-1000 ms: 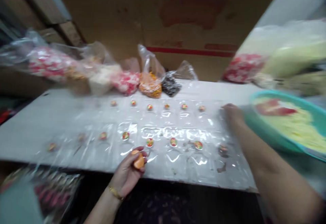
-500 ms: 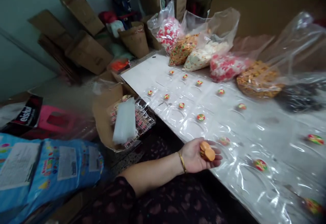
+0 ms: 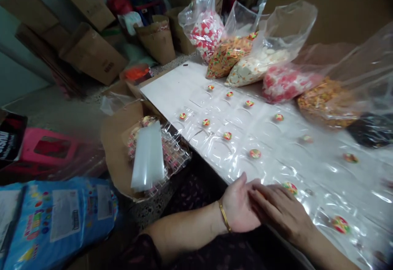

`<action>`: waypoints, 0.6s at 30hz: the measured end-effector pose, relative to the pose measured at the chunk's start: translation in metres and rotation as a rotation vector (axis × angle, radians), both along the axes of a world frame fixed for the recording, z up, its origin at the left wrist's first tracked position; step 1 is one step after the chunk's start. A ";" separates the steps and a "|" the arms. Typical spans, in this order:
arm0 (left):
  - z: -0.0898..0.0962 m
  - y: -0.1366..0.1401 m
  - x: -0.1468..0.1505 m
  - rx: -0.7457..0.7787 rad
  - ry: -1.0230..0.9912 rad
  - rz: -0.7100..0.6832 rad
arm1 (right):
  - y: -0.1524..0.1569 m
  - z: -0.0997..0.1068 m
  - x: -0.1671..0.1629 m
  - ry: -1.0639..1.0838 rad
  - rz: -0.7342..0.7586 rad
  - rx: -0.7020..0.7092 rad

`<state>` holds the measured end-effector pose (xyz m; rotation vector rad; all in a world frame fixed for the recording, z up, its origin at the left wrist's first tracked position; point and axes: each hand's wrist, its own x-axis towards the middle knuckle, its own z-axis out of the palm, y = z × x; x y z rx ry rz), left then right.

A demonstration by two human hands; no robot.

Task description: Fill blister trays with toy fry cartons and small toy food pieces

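Observation:
My left hand (image 3: 241, 208), a gold bangle at its wrist, is palm up at the table's front edge. Over its palm lies my right hand (image 3: 281, 206), fingers pressed together and fingertips hidden against it. The orange discs that were in the left palm are covered now, so what the right fingers grip cannot be seen. Just beyond both hands, clear plastic packets (image 3: 219, 149) lie flat in rows on the white tabletop (image 3: 167, 79). Small round red, yellow and green pieces, such as this one (image 3: 289, 187), sit on them.
Along the table's far side stand clear bags of pink-and-white pieces (image 3: 207, 34), orange pieces (image 3: 229, 57) and white discs (image 3: 260, 63). Left of the table, an open carton (image 3: 115, 151) holds a stack of clear sleeves (image 3: 149, 155). Blue printed packs (image 3: 64, 217) lie at lower left.
My right hand has come in from the right and covers my left palm, hiding the orange discs. The camera view has shifted slightly.

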<state>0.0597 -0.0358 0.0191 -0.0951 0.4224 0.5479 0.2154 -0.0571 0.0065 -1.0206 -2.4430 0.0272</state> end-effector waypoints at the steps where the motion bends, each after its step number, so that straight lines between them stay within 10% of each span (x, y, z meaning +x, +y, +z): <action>1: 0.001 0.003 -0.001 -0.022 -0.066 0.001 | 0.004 0.000 0.001 0.024 -0.014 -0.016; 6: 0.012 0.032 0.001 -0.054 -0.208 0.005 | 0.049 0.009 -0.012 0.238 -0.277 -0.219; 14: 0.040 0.103 -0.003 0.001 -0.183 0.025 | 0.112 0.036 -0.027 0.405 -0.049 -0.406; 18: 0.057 0.129 -0.019 0.094 -0.146 0.046 | 0.161 0.071 -0.024 0.686 -0.262 -0.195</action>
